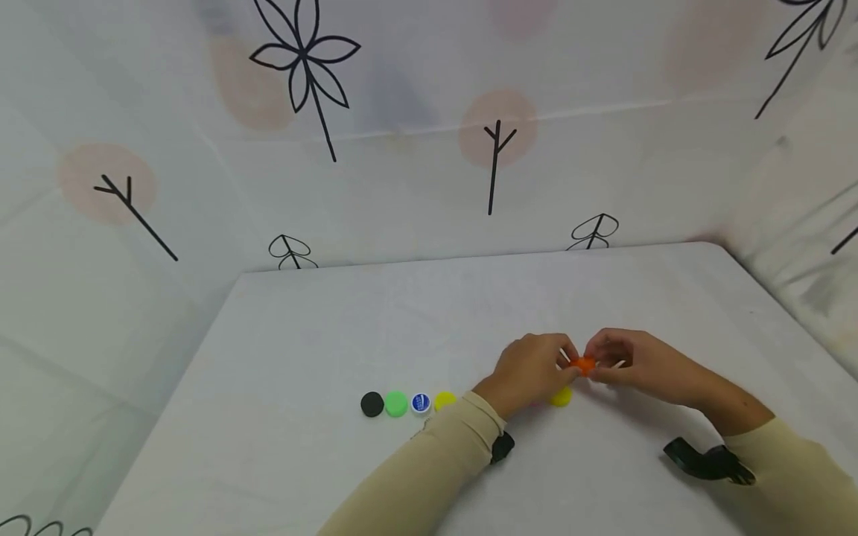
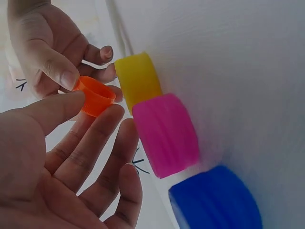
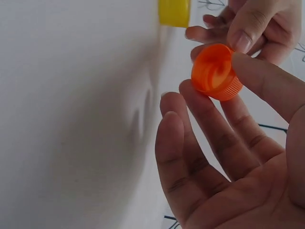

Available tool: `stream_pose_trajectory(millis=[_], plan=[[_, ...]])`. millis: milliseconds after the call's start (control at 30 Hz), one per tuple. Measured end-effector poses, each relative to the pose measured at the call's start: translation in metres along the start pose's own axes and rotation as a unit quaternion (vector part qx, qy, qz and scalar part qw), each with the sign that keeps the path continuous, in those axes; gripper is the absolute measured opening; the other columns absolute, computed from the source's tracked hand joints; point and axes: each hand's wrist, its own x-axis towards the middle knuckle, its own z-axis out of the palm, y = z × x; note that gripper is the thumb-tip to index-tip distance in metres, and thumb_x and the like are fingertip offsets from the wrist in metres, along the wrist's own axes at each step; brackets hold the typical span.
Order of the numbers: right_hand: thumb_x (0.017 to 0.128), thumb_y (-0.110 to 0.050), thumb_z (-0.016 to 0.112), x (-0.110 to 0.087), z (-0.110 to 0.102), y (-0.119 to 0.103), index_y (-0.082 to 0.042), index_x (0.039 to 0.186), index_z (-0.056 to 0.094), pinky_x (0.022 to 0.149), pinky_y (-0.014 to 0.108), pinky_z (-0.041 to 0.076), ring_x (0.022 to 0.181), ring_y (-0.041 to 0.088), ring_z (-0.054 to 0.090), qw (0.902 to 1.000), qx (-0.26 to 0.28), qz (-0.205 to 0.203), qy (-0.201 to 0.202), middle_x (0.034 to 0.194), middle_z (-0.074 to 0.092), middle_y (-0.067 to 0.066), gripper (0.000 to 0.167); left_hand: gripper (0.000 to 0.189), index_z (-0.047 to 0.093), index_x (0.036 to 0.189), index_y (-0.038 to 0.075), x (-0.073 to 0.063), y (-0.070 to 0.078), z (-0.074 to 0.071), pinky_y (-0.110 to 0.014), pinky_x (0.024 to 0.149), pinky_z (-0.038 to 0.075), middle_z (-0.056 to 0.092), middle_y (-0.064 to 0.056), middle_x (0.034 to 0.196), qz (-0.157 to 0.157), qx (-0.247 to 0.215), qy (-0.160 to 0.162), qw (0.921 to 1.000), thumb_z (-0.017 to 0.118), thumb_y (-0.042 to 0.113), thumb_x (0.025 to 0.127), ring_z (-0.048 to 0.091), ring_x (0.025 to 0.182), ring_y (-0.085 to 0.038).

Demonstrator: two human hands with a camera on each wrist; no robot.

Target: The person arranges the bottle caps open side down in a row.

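Note:
An orange bottle cap (image 1: 583, 365) is pinched between my left hand (image 1: 532, 370) and my right hand (image 1: 643, 361), raised a little over the white table. Its hollow inside shows in the right wrist view, where the cap (image 3: 217, 71) is tilted with thumbs and fingertips of both hands on its rim and ridged side. Below my left hand, a yellow cap (image 1: 561, 396) ends a row on the table. In the left wrist view a pink cap (image 2: 166, 136) and a blue cap (image 2: 217, 202) follow that yellow cap (image 2: 138, 78); my left arm mostly hides them from the head view.
Further left in the row lie a black cap (image 1: 372, 404), a green cap (image 1: 396, 403), a white cap with a blue top (image 1: 421, 403) and another yellow cap (image 1: 445, 401). Printed white cloth (image 1: 402, 186) stands behind the table (image 1: 268, 447). Dark straps (image 1: 707, 460) hang at the wrists.

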Motion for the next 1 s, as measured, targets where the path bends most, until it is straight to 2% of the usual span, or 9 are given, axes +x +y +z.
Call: stream_pose_trajectory(millis=[100,233,467,600,800,900,1000], plan=[[0.09,-0.021,0.075,-0.002,0.003,0.001,-0.01,0.106,0.062,0.076,0.023,0.055,0.087,0.008,0.065,0.9996,-0.021,-0.015,0.011,0.096,0.07,0.003,0.024,0.013,0.071,0.103,0.028,0.0,0.0,0.003,-0.014,0.062,0.039,0.073,0.017,0.09,0.008,0.025,0.003,0.9997,0.072,0.035,0.092,0.056,0.072,0.005],[0.086,-0.02,0.079,-0.004,0.01,0.005,-0.012,0.103,0.063,0.075,0.023,0.056,0.086,0.004,0.065,0.9982,-0.041,-0.034,0.027,0.095,0.07,-0.001,0.025,0.013,0.071,0.102,0.03,0.0,-0.001,0.008,-0.016,0.067,0.038,0.071,0.02,0.086,0.022,0.069,0.009,0.9973,0.073,0.037,0.091,0.055,0.072,0.007],[0.08,-0.01,0.082,-0.007,0.021,0.004,-0.018,0.097,0.064,0.072,0.022,0.055,0.085,0.0,0.062,0.9916,-0.102,-0.045,0.065,0.091,0.07,-0.008,0.026,0.012,0.072,0.1,0.03,-0.002,-0.003,0.015,-0.022,0.072,0.037,0.071,0.021,0.083,0.044,0.097,0.016,0.9942,0.075,0.035,0.089,0.054,0.072,0.007],[0.078,-0.01,0.082,-0.009,0.026,0.002,-0.021,0.095,0.067,0.07,0.022,0.054,0.083,0.002,0.06,0.9851,-0.149,-0.03,0.08,0.088,0.068,-0.01,0.025,0.013,0.073,0.1,0.03,-0.003,-0.002,0.019,-0.022,0.07,0.034,0.07,0.021,0.083,0.053,0.116,0.024,0.9916,0.076,0.036,0.088,0.053,0.071,0.005],[0.078,-0.02,0.084,-0.016,0.029,0.001,-0.022,0.096,0.073,0.069,0.022,0.052,0.083,0.005,0.059,0.9801,-0.187,0.01,0.066,0.092,0.07,-0.01,0.021,0.013,0.074,0.1,0.033,-0.002,0.003,0.023,-0.022,0.068,0.032,0.067,0.022,0.079,0.054,0.14,0.013,0.9885,0.076,0.036,0.088,0.052,0.07,0.002],[0.078,-0.02,0.084,-0.02,0.027,0.003,-0.023,0.097,0.074,0.069,0.022,0.052,0.083,0.002,0.059,0.9795,-0.188,-0.007,0.071,0.093,0.071,-0.011,0.022,0.013,0.074,0.101,0.033,-0.003,0.005,0.023,-0.023,0.069,0.032,0.068,0.022,0.08,0.058,0.148,0.012,0.9871,0.074,0.035,0.089,0.054,0.07,0.002],[0.079,-0.016,0.083,-0.02,0.026,0.004,-0.023,0.096,0.074,0.068,0.022,0.053,0.082,0.0,0.06,0.9789,-0.186,-0.036,0.077,0.093,0.071,-0.013,0.021,0.014,0.074,0.105,0.032,-0.006,0.004,0.018,-0.023,0.071,0.034,0.071,0.021,0.085,0.069,0.148,0.025,0.9863,0.07,0.037,0.092,0.057,0.073,0.003]])
